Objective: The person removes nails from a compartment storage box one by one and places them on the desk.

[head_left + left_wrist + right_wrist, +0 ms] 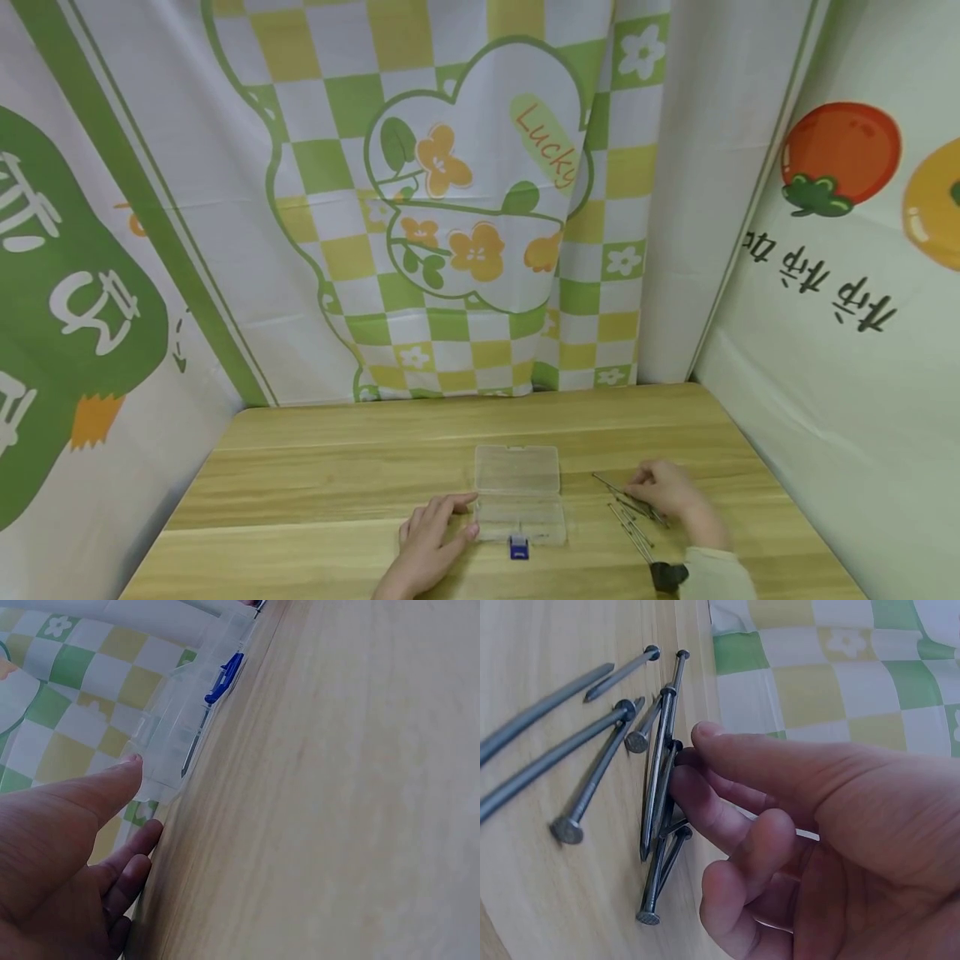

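A clear plastic box (521, 515) lies with its lid (517, 468) folded back and a blue latch (519, 547) at its front. Along its front wall, in the left wrist view, a nail (196, 742) shows through the plastic. My left hand (432, 537) rests at the box's left side, fingers extended and thumb near the corner. Over a loose pile of steel nails (656, 780) right of the box is my right hand (667, 490). Its bent index finger reaches the nails, and the thumb tip stands apart from that finger; no nail is visibly gripped.
More nails (630, 527) lie spread toward the table's front right. A black object (667, 575) sits beside the right sleeve (717, 575). Printed cloth (480, 350) hangs along the back of the wooden table (337, 467), and more cloth hangs at both sides.
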Tool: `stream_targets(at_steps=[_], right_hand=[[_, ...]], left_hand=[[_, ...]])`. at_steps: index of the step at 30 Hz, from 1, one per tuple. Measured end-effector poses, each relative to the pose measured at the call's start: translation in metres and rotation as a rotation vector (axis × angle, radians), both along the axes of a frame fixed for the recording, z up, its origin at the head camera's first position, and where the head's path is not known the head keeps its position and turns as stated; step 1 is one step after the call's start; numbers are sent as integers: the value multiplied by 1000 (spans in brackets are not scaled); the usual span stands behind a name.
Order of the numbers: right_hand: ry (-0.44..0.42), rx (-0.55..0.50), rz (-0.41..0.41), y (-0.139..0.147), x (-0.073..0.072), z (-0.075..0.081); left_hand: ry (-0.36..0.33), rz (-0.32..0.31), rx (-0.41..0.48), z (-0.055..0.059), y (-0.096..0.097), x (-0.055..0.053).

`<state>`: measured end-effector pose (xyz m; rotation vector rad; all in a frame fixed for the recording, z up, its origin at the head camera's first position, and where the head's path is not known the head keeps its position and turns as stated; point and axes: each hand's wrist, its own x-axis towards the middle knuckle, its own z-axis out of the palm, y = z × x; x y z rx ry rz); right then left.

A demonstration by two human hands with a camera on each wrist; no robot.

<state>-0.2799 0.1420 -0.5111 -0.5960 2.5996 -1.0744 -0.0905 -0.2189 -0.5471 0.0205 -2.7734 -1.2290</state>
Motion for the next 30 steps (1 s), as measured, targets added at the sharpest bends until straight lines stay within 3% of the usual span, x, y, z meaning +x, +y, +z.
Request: stream_targets(at_steps=[10, 14, 20, 25, 30], right_hand=[[0, 1, 18, -7, 6, 11], [-29, -83, 75, -23, 14, 24], [-124, -264, 326, -85, 38, 39], [-120, -239, 561, -131, 68, 33], [-60, -168, 594, -150, 87, 23]], left_hand=[[11, -4, -4, 0, 0, 0], [4, -12, 5, -1, 0, 1], [-14, -17, 17, -2, -2, 1], [-19, -14, 24, -2, -2, 0], [-9, -40, 52, -3, -2, -1]])
